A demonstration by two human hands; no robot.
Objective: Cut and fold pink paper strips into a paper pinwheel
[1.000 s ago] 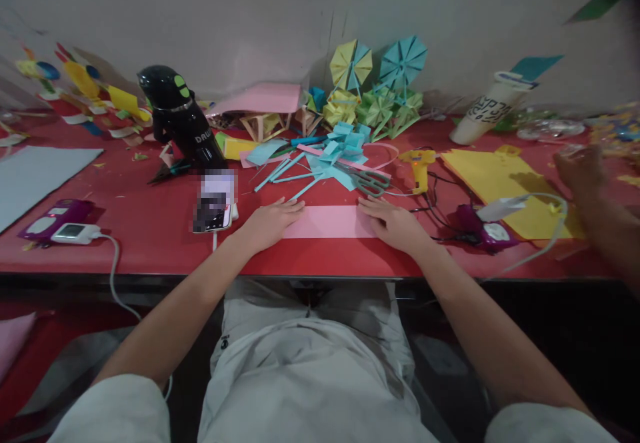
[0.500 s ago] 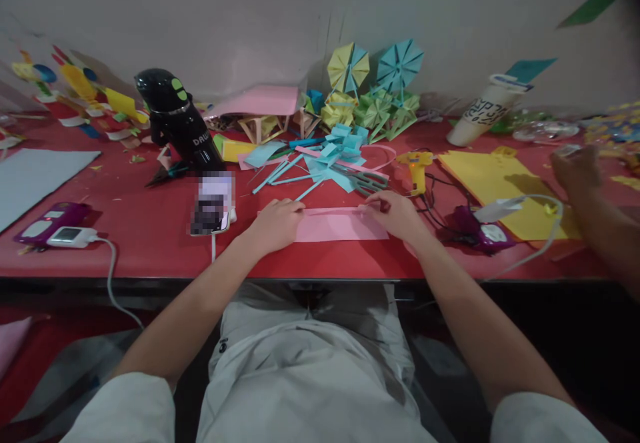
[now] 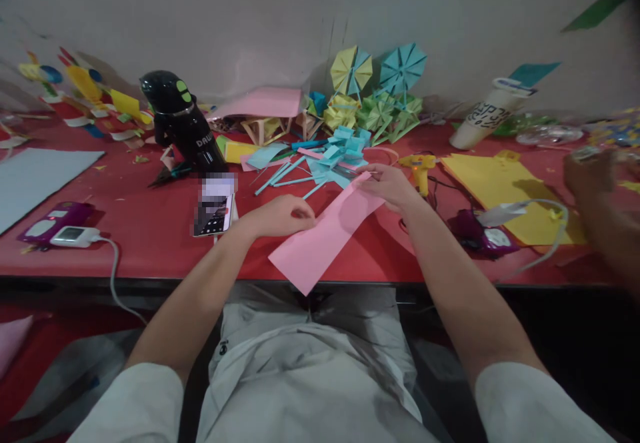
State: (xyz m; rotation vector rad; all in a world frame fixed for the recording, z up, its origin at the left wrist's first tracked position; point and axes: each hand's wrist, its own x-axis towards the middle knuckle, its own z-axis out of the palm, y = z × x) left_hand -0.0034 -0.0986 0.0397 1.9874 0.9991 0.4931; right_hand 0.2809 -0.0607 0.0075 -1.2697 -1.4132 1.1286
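Observation:
A strip of pink paper (image 3: 325,243) slants across the red tabletop, its lower corner reaching past the front edge of the table. My right hand (image 3: 390,186) pinches its far upper end, where a narrow folded or rolled edge shows. With fingers curled, my left hand (image 3: 287,216) is closed at the paper's left edge; its fingertips are partly hidden. Just beyond the hands lie light blue paper strips and folded pieces (image 3: 345,153), with scissors partly covered among them.
A black bottle (image 3: 187,126) and a phone (image 3: 215,206) stand left. Right are a yellow glue gun (image 3: 419,166), yellow sheets (image 3: 493,186), a purple power socket (image 3: 485,233), a cup (image 3: 493,113) and another person's hand (image 3: 593,180). Paper umbrellas (image 3: 403,70) line the wall.
The pink paper has turned from lying level to a slant, its left end swinging toward me. My right hand has moved up and away. The other person's hand has shifted slightly right.

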